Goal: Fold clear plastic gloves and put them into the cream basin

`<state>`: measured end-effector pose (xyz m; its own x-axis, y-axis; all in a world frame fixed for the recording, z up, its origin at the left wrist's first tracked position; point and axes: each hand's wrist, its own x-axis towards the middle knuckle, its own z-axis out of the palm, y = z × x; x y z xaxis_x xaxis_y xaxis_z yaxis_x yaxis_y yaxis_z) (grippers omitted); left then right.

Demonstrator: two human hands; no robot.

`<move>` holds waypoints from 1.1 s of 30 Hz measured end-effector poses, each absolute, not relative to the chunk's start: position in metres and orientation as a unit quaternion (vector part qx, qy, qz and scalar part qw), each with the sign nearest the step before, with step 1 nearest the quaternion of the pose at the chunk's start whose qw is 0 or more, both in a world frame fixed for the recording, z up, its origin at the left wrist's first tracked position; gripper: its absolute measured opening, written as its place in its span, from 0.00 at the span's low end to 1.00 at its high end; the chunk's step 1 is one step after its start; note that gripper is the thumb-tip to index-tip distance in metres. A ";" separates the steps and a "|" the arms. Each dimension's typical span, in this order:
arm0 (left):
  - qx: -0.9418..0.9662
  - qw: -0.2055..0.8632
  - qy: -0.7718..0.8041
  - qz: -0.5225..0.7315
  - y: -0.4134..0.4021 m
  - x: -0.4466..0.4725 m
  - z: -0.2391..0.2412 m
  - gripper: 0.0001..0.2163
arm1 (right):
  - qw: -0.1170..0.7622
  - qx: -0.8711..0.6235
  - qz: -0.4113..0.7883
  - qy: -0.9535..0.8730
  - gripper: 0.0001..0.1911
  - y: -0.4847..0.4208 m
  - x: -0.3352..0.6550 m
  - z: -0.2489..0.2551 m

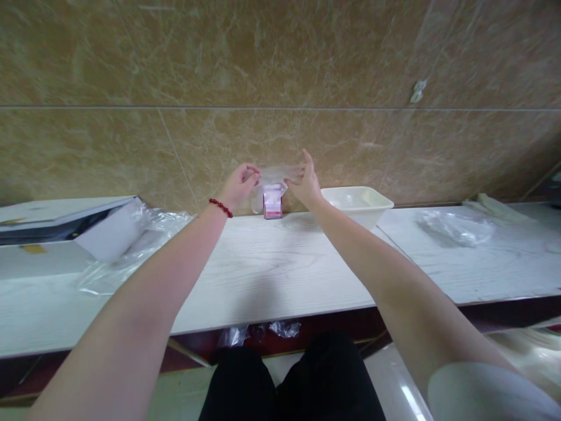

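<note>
From where I stand, the left hand (242, 184) has the fingertips closed on one end of a clear film (278, 173). The right hand (308, 186) is at the other end, its thumb and forefinger well apart; the film reaches its fingers, but whether they pinch it, I cannot tell. A red bracelet (220, 207) is on the left wrist.

Just below the film, between the two hands, is a small purple box (272, 203), at the back edge of the white bench (280, 263), near the wall (280, 70). I judge the work to be in its middle: the film is already taken up and spread out, but it does not lie flat on the box. Whether part of it already goes around the box is too blurred to say.

Beside the right forearm is a cream tub (381, 202); its inside I see only in part. Farther right lies crumpled plastic (460, 227). On the left side there is a white carton (109, 234) with something dark inside, and next to it a loose clear bag (169, 221).
</note>
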<state>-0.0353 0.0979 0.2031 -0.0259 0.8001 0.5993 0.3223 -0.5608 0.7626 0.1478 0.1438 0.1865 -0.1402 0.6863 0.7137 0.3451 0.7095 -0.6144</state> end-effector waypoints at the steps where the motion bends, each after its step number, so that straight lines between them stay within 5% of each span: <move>1: 0.683 0.203 0.422 0.561 0.091 -0.035 0.194 0.05 | 0.562 -0.359 0.158 -0.728 0.43 0.142 0.148 0.176; 4: 0.716 0.185 0.443 0.507 0.069 -0.034 0.168 0.06 | 0.565 -0.402 0.176 -0.699 0.40 0.138 0.146 0.142; 10: 0.799 0.134 0.472 0.348 0.027 -0.039 0.114 0.06 | 0.504 -0.407 0.145 -0.748 0.05 0.123 0.155 0.072; 12: 0.809 0.147 0.474 0.314 0.016 -0.040 0.092 0.07 | 0.480 -0.408 0.164 -0.759 0.05 0.118 0.159 0.051; 19: 0.793 0.182 0.454 0.363 -0.008 -0.041 0.045 0.07 | 0.391 -0.481 0.223 -0.752 0.27 0.117 0.153 0.014; 28: 0.759 0.251 0.448 0.400 -0.035 -0.045 0.038 0.06 | 0.366 -0.439 0.458 -0.681 0.08 0.115 0.128 0.014; 33: 0.663 0.323 0.481 0.474 -0.033 -0.051 0.062 0.07 | 0.420 -0.437 0.367 -0.706 0.05 0.124 0.130 0.023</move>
